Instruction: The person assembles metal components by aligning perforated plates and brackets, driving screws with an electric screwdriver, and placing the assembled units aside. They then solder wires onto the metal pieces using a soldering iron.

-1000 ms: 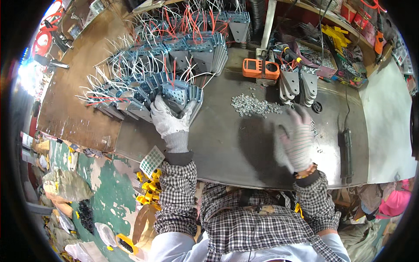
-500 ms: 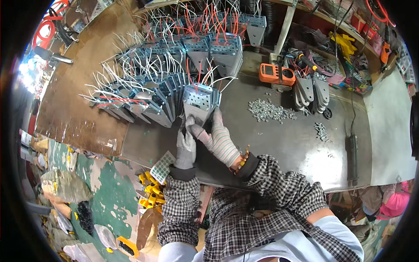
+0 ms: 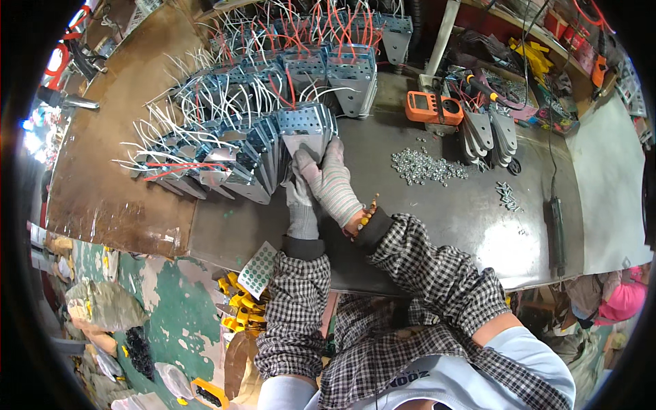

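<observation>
A perforated metal bracket assembly [image 3: 305, 123] with a grey tapered lower plate and red and white wires stands at the right end of the front row of similar brackets [image 3: 239, 160]. My right hand [image 3: 333, 183], in a striped glove, is closed round its lower right side, thumb on the front face and fingers along the edge. Just left of it, my left hand [image 3: 301, 201], in a grey glove, grips the bracket's lower tip. Its fingertips are partly hidden by the right thumb and the plate.
Further rows of wired brackets [image 3: 352, 75] stand behind. Rightward lie a pile of small nuts [image 3: 427, 167], some screws [image 3: 508, 196], an orange meter [image 3: 434, 109], grey metal plates [image 3: 502, 137] and a dark stick-shaped tool [image 3: 557, 236] with a cord. A green-dotted sticker sheet [image 3: 258, 270] overhangs the front edge.
Both hands have moved slightly away from me with the bracket, which now sits closer against the front row. The head view has shifted a little.
</observation>
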